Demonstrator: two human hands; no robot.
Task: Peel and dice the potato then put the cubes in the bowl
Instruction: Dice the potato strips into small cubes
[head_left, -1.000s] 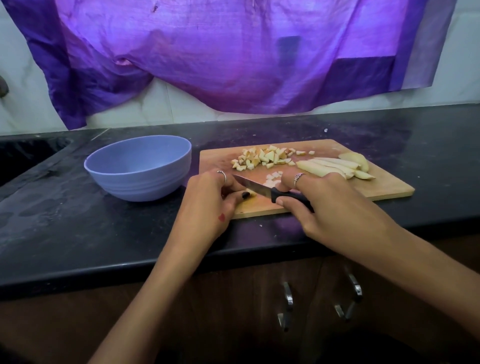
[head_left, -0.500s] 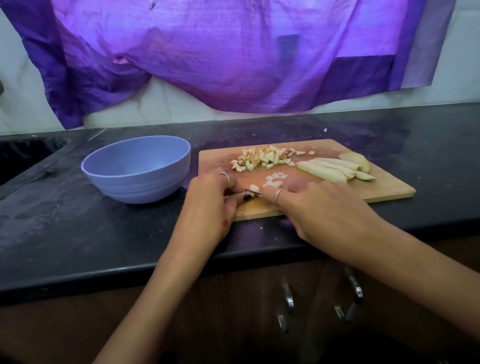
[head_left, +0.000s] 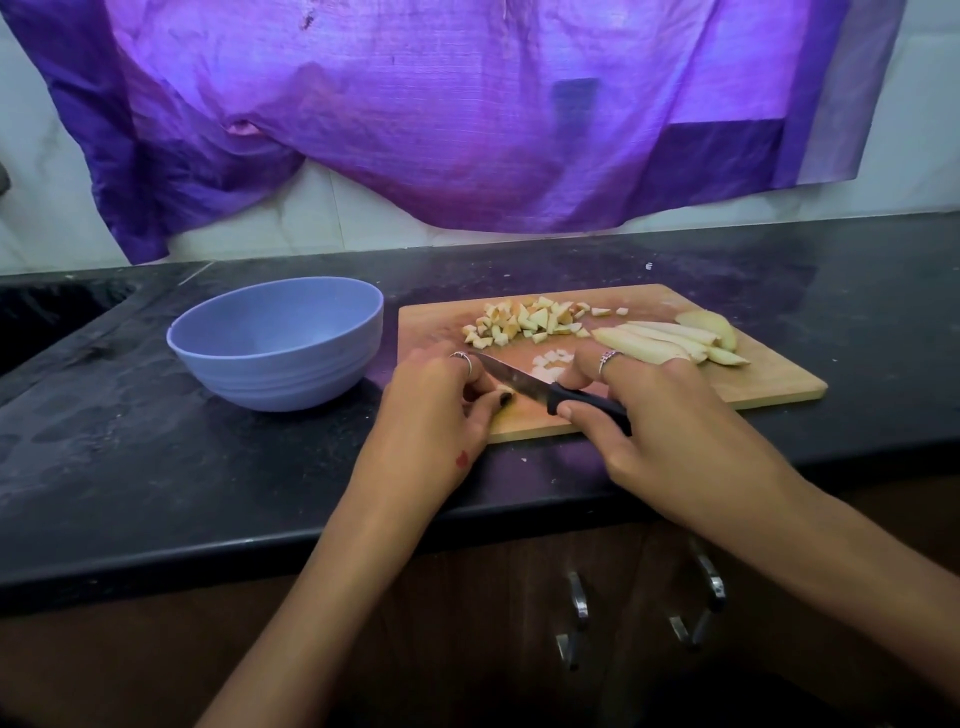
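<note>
A wooden cutting board (head_left: 769, 379) lies on the black counter. A pile of potato cubes (head_left: 524, 322) sits at its far left, a few pale cubes (head_left: 553, 361) in the middle, and long peeled potato strips (head_left: 670, 340) at the right. My left hand (head_left: 441, 410) pinches a small potato piece (head_left: 503, 391) at the board's near left, mostly hidden under the fingers. My right hand (head_left: 670, 421) grips a black-handled knife (head_left: 519, 382), its blade angled toward the left fingers. The blue bowl (head_left: 275, 343) stands left of the board with nothing visible inside.
A purple cloth (head_left: 441, 114) hangs on the tiled wall behind. A dark sink recess (head_left: 47, 317) lies at the far left. Below the counter edge are cabinet doors with metal handles (head_left: 576, 618).
The knife came down close to my left hand for a cut half a second ago, then drew back to the right, so the blade is in view again. My left hand stays on the piece.
</note>
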